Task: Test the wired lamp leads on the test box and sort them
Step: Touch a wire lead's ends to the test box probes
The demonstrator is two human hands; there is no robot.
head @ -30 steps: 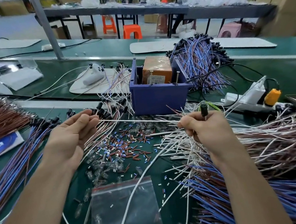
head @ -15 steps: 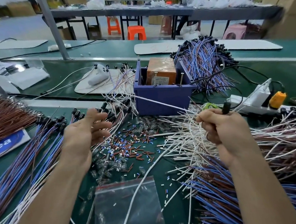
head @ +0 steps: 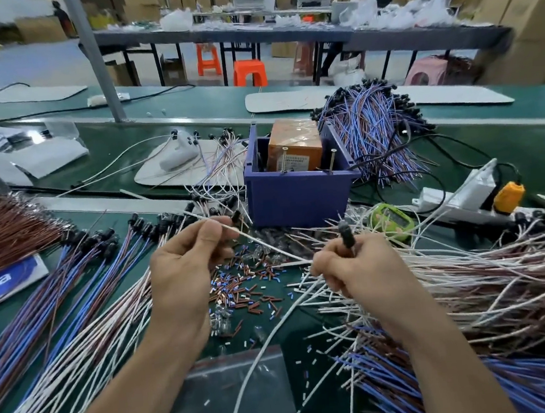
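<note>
The left hand (head: 184, 268) pinches a thin white wire lead (head: 261, 245) between thumb and fingertips, just above the green counter (head: 509, 157). The lead slants right and nearer, reaching the right hand (head: 360, 271), whose curled fingers grip a black lamp socket (head: 347, 234) that sticks up out of the fist.

Just beyond the hands stands the purple plastic test box (head: 297, 200), open on top. It has an orange carton (head: 293, 146) inside and metal pins (head: 331, 160) upright at its near rim. Under and between the hands lies a scatter of blue, brown and white insulation snippets (head: 239, 292).

A pile of blue-and-brown leads (head: 58, 310) with black sockets fans out at near left. A pile of white and brown leads (head: 488, 278) spreads at right, next to the right hand. A far heap of blue-and-brown leads (head: 373, 130) lies behind the box on its right. A clear plastic bag (head: 239, 396) lies nearest, between the forearms.
</note>
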